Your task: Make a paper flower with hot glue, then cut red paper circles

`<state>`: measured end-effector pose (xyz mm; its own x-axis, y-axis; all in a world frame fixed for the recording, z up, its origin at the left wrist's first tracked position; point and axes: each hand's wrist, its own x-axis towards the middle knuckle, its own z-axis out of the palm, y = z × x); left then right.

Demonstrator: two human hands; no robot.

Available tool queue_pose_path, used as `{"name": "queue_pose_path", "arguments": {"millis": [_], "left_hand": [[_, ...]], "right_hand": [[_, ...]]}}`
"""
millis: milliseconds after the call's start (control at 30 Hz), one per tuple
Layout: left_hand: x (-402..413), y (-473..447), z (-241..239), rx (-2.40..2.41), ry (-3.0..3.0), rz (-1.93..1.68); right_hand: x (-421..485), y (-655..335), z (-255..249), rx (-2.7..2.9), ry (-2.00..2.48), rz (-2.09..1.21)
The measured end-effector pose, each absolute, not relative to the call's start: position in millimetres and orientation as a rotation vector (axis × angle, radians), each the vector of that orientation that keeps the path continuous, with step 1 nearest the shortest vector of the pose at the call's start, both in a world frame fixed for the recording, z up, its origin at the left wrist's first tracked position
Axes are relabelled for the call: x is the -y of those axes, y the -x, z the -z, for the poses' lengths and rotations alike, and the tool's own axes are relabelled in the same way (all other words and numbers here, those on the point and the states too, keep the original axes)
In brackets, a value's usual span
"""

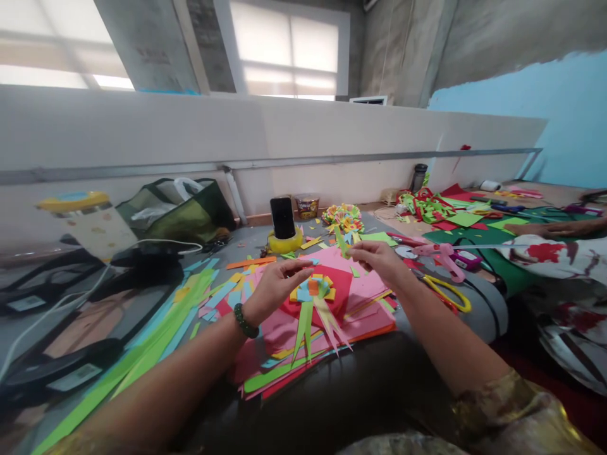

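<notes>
My right hand (377, 258) is closed in a pinch on a green paper strip (340, 242), raised above the stack of coloured paper. My left hand (277, 287), with a dark green bead bracelet at the wrist, hovers beside a paper rosette (314, 288). Its thumb and fingers are slightly apart, and I see nothing held in them. Yellow, blue, orange and green loops make up the rosette, with green and pale yellow pointed tails hanging toward me. Under it lies a red paper sheet (342, 292) on pink sheets (367, 287).
A phone (283, 218) stands in a yellow tape roll (285, 242). Behind is a cluster of finished-looking rosettes (342, 218). Long green strips (156, 341) lie left; yellow-handled scissors (448, 294) and a pink glue gun (443, 258) right. A co-worker's sleeve (545, 253) is at far right.
</notes>
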<state>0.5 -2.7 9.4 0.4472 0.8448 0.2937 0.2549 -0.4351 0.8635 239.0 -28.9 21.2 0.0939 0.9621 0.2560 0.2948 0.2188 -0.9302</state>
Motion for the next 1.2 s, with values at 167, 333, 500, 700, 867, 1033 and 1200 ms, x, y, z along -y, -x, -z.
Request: {"name": "queue_pose_path", "arguments": {"millis": [167,333,500,700,867,1033,1200], "left_hand": [[11,-2,-12,-0.905,-1.747,-0.984],[9,-2,-8,-0.837,-1.908,-1.066],[12,1,-4,-0.914,-2.511,-1.238],[25,3,-8,-1.149,-2.971,-0.931],[18,6,-19,-0.913,-2.491,-0.886],[9,5,-21,-0.767,-1.819,-0.684],[7,3,-16,-0.71,-1.761,-0.7]], "right_hand": [[44,-195,0,1.583,1.087,-0.825],[48,-184,3,1.643,1.08,-0.755],[58,-183,-10,1.501,0.982,-0.923],[60,-172,-5,1.522,0.925,-1.043],[64,-182,-2,1.711,0.925,-0.731],[70,-188,2,1.895,0.951,-0.536],[70,-187,7,1.926,0.996,-0.467]]}}
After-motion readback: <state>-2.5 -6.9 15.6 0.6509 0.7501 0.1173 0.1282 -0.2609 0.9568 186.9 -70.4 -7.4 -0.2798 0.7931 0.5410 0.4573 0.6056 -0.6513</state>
